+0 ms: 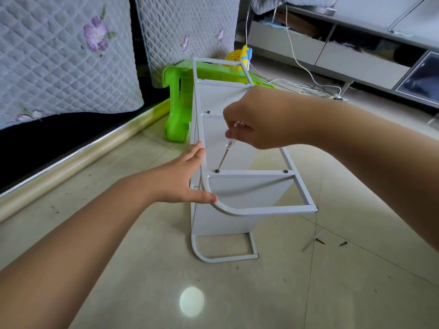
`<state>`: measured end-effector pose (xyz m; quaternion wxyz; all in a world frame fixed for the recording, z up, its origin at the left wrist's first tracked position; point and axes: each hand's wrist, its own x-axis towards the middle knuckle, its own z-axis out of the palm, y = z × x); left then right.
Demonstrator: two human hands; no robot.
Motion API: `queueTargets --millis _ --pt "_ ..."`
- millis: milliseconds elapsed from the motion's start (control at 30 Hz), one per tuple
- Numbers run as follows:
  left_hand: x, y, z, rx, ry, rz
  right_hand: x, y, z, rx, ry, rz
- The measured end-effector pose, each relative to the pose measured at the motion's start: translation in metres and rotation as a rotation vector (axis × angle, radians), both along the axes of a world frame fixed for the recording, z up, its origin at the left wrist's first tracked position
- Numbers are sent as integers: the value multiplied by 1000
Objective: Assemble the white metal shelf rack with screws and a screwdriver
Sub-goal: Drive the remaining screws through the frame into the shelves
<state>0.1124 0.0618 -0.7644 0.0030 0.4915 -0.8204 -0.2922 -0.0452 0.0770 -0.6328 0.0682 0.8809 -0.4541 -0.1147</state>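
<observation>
Pale glossy floor tiles [273,293] carry the whole scene, with quilted grey floral-embroidered cushions [61,58] leaning at the far left above a brass-coloured strip. Just right of these we see a bright green plastic stool [177,108] lying on its side, touching the far end of the work. Our left hand [187,176] has its fingers held fairly straight, the palm pressed against the curved left tube of the white metal shelf rack [240,186], the thumb resting along the bend; it steadies rather than wraps. The rack lies on its side at the centre of the floor, its tubular side frame uppermost and flat white panels beneath. Our right hand [259,119] curls its fingers round the clear handle of a slim metal-shafted screwdriver [224,157], whose tip meets a dark screw [217,171] at the left end of a crossbar; a second dark fitted screw [285,171] sits at the right end. Farther right, two loose dark screws [332,242] lie apart on the tiles, and a low grey cabinet [356,51] with a white cable runs behind.
</observation>
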Motion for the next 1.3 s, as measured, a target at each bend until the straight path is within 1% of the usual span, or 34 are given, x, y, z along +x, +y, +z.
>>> queueTargets --millis 67,167,300,367,400,500,567,667,700,800,867,900,1000,1067,1100,1200,1300 --pt "-1 0 2 -1 -14 7 6 -2 -2 -61 85 -56" --pt "-2 -1 7 7 -52 6 7 -7 -5 -84 86 -130" --pt "-6 -4 12 45 -142 -14 3 -10 -4 84 -28 -140" --pt "-9 -5 15 52 -183 -25 2 -8 -2 141 -27 -109" --pt "-10 -5 16 53 -193 -28 2 -7 -1 138 -8 -91" --pt "-11 -4 18 61 -188 -22 2 -5 1 45 50 -65" --pt "-9 -3 18 59 -174 -17 7 -4 0 -27 107 -93" --pt "-8 -2 18 53 -160 -19 9 -8 -5 -69 74 -190" --pt "-8 -2 18 54 -156 -20 8 -8 -6 -63 58 -200" --pt "-8 -2 18 53 -152 -19 3 -5 -3 82 -18 -184" --pt "-8 -2 17 52 -150 -14 1 -2 1 147 -14 -152" --pt "-8 -2 16 50 -149 -12 1 -2 2 141 4 -140" --pt "-8 -2 15 45 -149 -14 4 -2 3 20 105 -90" --pt "-8 -2 14 43 -148 -13 8 -1 2 -48 168 -116" --pt "-8 -2 14 42 -148 -14 8 -1 0 -58 167 -138" --pt "-8 -4 14 38 -139 -13 5 -4 -3 -24 123 -193" --pt "-7 -4 14 43 -142 -19 1 -3 2 120 35 -166"
